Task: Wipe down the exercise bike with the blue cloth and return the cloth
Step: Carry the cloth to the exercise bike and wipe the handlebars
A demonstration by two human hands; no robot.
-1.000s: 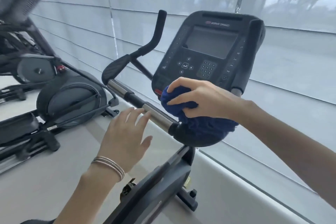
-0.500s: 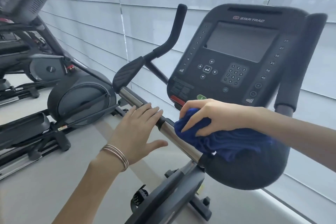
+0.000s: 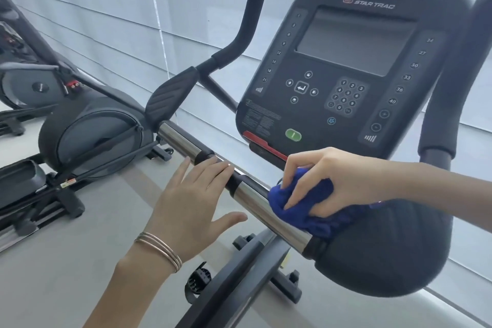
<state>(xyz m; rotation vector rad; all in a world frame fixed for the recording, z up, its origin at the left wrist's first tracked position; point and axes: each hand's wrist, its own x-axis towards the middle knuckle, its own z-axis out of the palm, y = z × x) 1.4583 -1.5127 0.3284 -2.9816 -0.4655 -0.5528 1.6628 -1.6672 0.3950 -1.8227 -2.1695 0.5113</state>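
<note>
The exercise bike's dark console point(image 3: 354, 66) fills the upper right, with a chrome handlebar point(image 3: 255, 202) running from the left grip pad down to the black hub point(image 3: 386, 255) below it. My right hand point(image 3: 327, 181) is closed on the bunched blue cloth point(image 3: 300, 210), pressing it on the handlebar where the bar meets the hub. My left hand point(image 3: 194, 208) is open, fingers spread, with fingertips resting on the bar's black band left of the cloth. Thin bangles circle that wrist.
An elliptical trainer point(image 3: 90, 136) stands on the floor to the left, with another machine behind it. Window blinds point(image 3: 111, 13) run along the back wall. The bike's frame and foot point(image 3: 239, 282) lie below the handlebar.
The view has closed in on the console. The cloth has slid from the console's lower edge down onto the handlebar beside the hub. My left hand has come to touch the bar.
</note>
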